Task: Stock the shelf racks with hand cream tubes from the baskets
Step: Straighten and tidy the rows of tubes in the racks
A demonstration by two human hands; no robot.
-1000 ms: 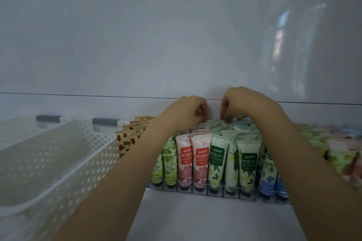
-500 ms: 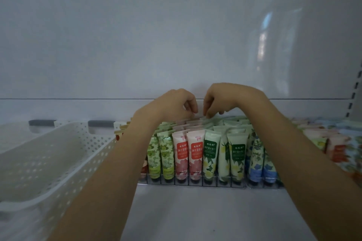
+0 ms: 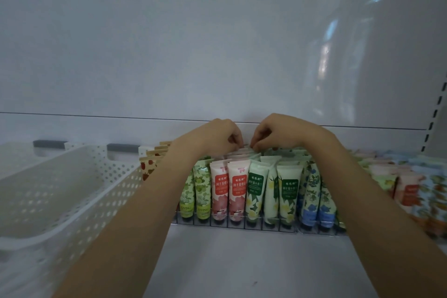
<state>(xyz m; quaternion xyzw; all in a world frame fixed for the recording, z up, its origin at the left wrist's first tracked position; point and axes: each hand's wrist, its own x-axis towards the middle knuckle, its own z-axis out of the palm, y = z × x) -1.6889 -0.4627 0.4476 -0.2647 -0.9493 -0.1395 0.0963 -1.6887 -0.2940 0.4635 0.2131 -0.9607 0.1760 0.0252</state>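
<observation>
My two hands meet at the centre of the frame, above the back rows of a rack of tubes. My left hand [image 3: 217, 136] and my right hand [image 3: 280, 132] are both curled, knuckles up. Their fingertips point down onto the crimped tops of the rear tubes, and the two hands are almost touching each other. I cannot tell whether either hand pinches a tube or only presses on it.

The hand cream tubes [image 3: 238, 191] stand upright, caps down, in the rack [image 3: 242, 222] at lower centre. From left to right they are leafy green, pink, pale green with white flowers, then blue. A white perforated basket [image 3: 72, 191] fills the lower left, just beside the rack. More tubes [image 3: 408, 186], blurred, stand at the right edge. Everything sits on a white shelf [image 3: 229, 264].
</observation>
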